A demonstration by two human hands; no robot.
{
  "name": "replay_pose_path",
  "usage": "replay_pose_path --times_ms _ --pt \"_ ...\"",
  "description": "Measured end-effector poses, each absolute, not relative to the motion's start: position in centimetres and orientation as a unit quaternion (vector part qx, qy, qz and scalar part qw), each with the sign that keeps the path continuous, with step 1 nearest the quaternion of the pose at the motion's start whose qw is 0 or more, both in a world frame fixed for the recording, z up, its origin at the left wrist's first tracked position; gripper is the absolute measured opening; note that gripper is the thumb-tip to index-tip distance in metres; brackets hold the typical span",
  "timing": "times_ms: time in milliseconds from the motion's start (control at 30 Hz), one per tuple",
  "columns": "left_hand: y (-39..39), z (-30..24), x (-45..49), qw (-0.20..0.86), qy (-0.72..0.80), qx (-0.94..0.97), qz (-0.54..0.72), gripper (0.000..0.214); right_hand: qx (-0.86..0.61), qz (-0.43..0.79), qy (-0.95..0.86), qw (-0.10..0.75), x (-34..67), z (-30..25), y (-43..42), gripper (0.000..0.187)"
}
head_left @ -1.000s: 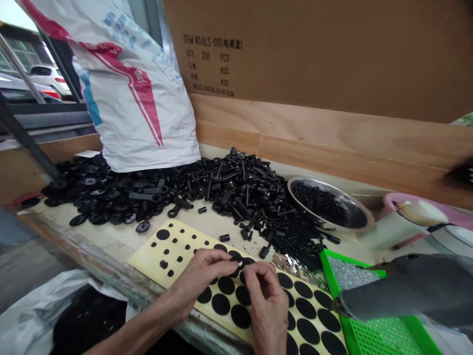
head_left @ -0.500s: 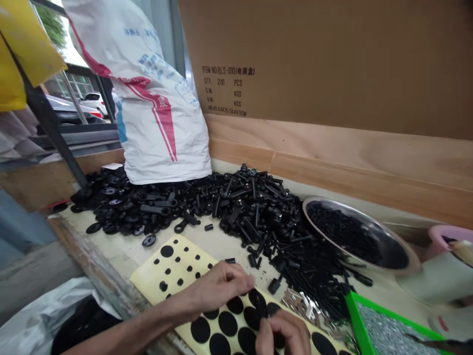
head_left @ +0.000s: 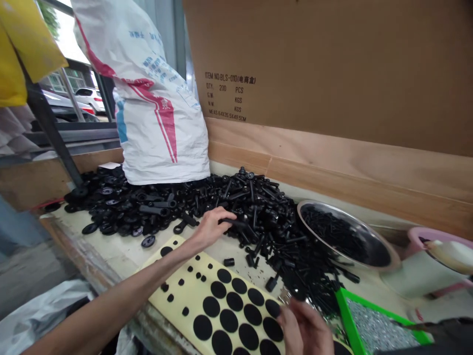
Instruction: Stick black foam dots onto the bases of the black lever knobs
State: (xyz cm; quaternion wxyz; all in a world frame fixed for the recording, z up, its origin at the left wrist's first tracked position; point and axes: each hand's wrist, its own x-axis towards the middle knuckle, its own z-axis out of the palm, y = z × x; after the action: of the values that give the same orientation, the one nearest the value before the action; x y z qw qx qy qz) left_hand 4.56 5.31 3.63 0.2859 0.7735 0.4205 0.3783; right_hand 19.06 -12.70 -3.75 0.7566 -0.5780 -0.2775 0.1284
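Observation:
My left hand [head_left: 213, 228] reaches over the front of a pile of black plastic parts [head_left: 266, 204]. Its thumb and fingers are closed on a dark rod-like plastic part [head_left: 238, 223], partly lost against the pile. Low in the view, my right hand [head_left: 308, 329] is blurred, with bent fingers beside the small metal pieces [head_left: 284, 297]; whether it holds anything cannot be made out. Under and between both arms lies a pale yellow sheet [head_left: 181, 266] of round black stickers, large ones [head_left: 228, 320] on the right and small dots on the left.
A white sack [head_left: 166, 133] stands behind the pile, with a cardboard box [head_left: 332, 64] at the back. On the right are a metal bowl [head_left: 388, 256] of thin black parts, a pink tub [head_left: 416, 234], a white cylinder [head_left: 424, 271] and a green tray [head_left: 343, 310] of small silvery pieces.
My left hand has moved up and away from the sticker sheet to the black pile, closing on a part there. My right hand has shifted right, off the middle of the large stickers.

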Motion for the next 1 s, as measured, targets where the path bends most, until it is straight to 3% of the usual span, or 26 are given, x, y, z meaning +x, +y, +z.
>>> replay_pose_path --times_ms 100,200,367,467,567,733,900,1000 --pt "1.0 4.8 1.7 0.346 0.309 0.807 0.365 0.019 -0.546 0.278 -0.352 0.708 18.5 -0.5 -12.3 0.076" --pt "-2.3 5.5 -0.1 0.425 0.257 0.792 0.354 0.018 -0.516 0.402 -0.391 0.647 17.1 1.6 -11.9 0.089" --pt "-6.2 3.8 0.6 0.684 0.307 0.49 0.444 0.037 -0.557 0.322 -0.37 0.67 13.6 1.4 -12.0 0.081" --pt "-8.1 1.8 1.7 0.787 0.281 0.303 0.458 0.031 -0.6 0.262 -0.412 0.634 12.1 0.4 -12.1 0.074" --pt "-8.8 0.7 1.9 0.78 0.289 0.231 0.505 0.031 -0.585 0.284 -0.435 0.623 12.0 -0.3 -12.4 0.061" --pt "-8.3 0.7 0.3 0.748 0.347 0.295 0.483 0.034 -0.584 0.271 -0.379 0.665 14.7 -0.4 -12.6 0.022" --pt "-8.7 0.8 -0.1 0.751 0.344 0.336 0.453 0.03 -0.545 0.419 -0.34 0.642 15.7 -0.4 -12.8 0.023" --pt "-9.0 0.7 0.2 0.755 0.337 0.344 0.445 0.029 -0.546 0.433 -0.332 0.636 15.5 -0.7 -13.0 0.022"
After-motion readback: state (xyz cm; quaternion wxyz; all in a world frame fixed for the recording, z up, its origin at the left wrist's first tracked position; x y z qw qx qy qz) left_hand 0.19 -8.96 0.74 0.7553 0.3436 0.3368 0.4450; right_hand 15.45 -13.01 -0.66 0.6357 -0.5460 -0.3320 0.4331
